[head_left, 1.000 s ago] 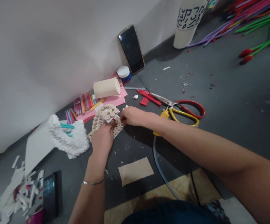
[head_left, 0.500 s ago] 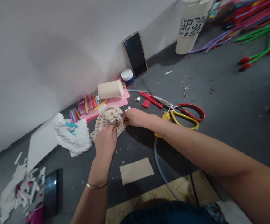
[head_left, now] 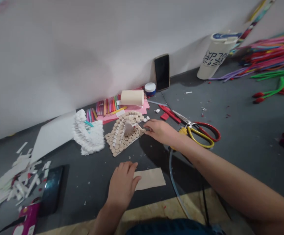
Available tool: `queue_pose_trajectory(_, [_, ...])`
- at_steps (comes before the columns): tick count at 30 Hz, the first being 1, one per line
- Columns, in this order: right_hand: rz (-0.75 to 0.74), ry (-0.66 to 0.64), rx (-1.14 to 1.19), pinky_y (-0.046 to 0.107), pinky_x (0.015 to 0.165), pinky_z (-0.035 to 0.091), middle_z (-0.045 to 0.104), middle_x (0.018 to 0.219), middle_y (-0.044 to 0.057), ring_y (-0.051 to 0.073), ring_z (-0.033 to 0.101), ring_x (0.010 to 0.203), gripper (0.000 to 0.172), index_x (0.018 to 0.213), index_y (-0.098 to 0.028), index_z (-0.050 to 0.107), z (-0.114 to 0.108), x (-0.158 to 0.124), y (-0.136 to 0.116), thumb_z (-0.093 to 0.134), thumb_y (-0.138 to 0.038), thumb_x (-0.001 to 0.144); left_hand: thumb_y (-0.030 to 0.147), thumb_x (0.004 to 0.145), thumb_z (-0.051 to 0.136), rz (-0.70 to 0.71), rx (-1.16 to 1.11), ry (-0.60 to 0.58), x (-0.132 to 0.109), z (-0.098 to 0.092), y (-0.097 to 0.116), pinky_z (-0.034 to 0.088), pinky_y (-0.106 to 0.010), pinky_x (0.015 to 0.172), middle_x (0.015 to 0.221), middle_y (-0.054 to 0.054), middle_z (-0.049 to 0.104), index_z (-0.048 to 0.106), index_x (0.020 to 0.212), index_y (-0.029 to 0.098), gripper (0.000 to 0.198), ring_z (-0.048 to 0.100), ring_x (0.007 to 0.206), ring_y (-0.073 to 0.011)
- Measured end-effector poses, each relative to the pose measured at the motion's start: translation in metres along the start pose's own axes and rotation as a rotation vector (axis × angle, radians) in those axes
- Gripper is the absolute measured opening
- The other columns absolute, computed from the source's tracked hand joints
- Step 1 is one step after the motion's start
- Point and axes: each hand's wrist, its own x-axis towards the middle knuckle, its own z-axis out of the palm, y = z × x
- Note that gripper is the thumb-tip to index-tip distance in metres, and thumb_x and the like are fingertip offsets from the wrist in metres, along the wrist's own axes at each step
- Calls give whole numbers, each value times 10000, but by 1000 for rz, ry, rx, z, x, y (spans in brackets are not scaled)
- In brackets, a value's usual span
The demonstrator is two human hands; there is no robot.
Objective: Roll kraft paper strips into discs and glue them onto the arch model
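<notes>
A craft piece covered in small beige rolled discs point(head_left: 124, 142) lies on the dark table, with a raised curved part and a white inner face. My right hand point(head_left: 158, 130) is at its right corner, thumb and forefinger near the edge; whether they pinch anything is too small to tell. My left hand point(head_left: 123, 182) rests low, fingers apart, over the left end of a beige paper rectangle point(head_left: 151, 179), holding nothing. Small white lumps point(head_left: 146, 119) lie just above my right fingertips.
Scissors point(head_left: 191, 124) and a yellow glue gun point(head_left: 183, 131) lie beside my right forearm. A fluffy white piece point(head_left: 90, 138), paper scraps point(head_left: 21, 186) and a dark phone point(head_left: 52, 189) are left. A propped phone point(head_left: 161, 72), jar point(head_left: 150, 88) and tumbler point(head_left: 215, 57) stand behind.
My left hand has let go of the disc-covered piece and moved down to the beige paper. My right hand stays by the piece's right corner. The view has shifted, showing more wall.
</notes>
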Motion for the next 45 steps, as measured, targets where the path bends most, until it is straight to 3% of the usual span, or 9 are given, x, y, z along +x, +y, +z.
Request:
queue_pose_trajectory(3, [-37,-52,-46,306,828,479,681,998,97,194,649,917,175,1040,-153,692,11,-39,-21,560,-201,935,164,877,593,-36,-35,-61,-4,2,1,479,-377,781,1042,-85,658,606,1155,181,279,608,957,-264])
queue_pose_trajectory(8, [-89,-128,-153,343,787,470,677,960,110,249,617,944,178,1007,-169,700,48,-88,-42,622,-128,852,136,879,567,-33,-165,-97,-1,-4,1,451,-351,753,970,-57,634,596,954,184,93,585,920,-241])
queue_pose_trajectory(12, [-73,-45,-209,367,766,458,658,916,104,262,575,899,156,934,-180,682,68,-97,-39,652,-96,806,102,897,510,16,-216,-73,-3,-1,-1,440,-326,723,936,-49,611,561,821,185,123,571,880,-217])
queue_pose_trajectory(19, [-110,-16,-170,326,721,446,641,800,42,214,573,789,114,782,-186,609,76,-103,-38,628,-82,828,91,894,515,-12,-322,23,-15,21,-13,454,-316,706,963,-48,644,563,966,189,131,594,894,-217])
queue_pose_trajectory(21, [-101,9,-147,302,684,444,639,771,21,191,577,743,114,814,-194,593,76,-103,-39,593,-87,854,95,901,508,29,-319,91,-16,20,-17,446,-305,682,900,-38,634,573,871,192,121,583,836,-204])
queue_pose_trajectory(24, [-110,115,-114,306,704,453,675,852,37,196,597,792,131,987,-194,604,72,-101,-39,562,-118,889,89,909,496,69,-257,328,-16,14,-22,434,-316,689,874,-45,624,583,821,186,158,558,808,-203])
queue_pose_trajectory(28, [-288,250,-120,338,770,437,701,888,59,215,578,853,155,985,-192,635,68,-100,-36,514,-114,927,57,898,505,195,-115,551,-18,14,-27,411,-328,701,889,-54,640,595,852,170,152,550,819,-207])
queue_pose_trajectory(34, [-350,216,-170,349,802,417,693,1018,67,213,548,918,141,965,-197,649,81,-117,-31,521,-138,950,49,898,515,280,-78,495,-28,36,-30,400,-320,696,857,-47,643,618,888,163,154,540,793,-201])
queue_pose_trajectory(45, [-217,242,-89,395,826,408,667,1061,69,247,536,980,109,891,-231,682,93,-135,-23,583,-236,938,128,914,562,87,-363,350,-39,47,-27,350,-325,671,832,-17,640,669,868,212,144,514,763,-189])
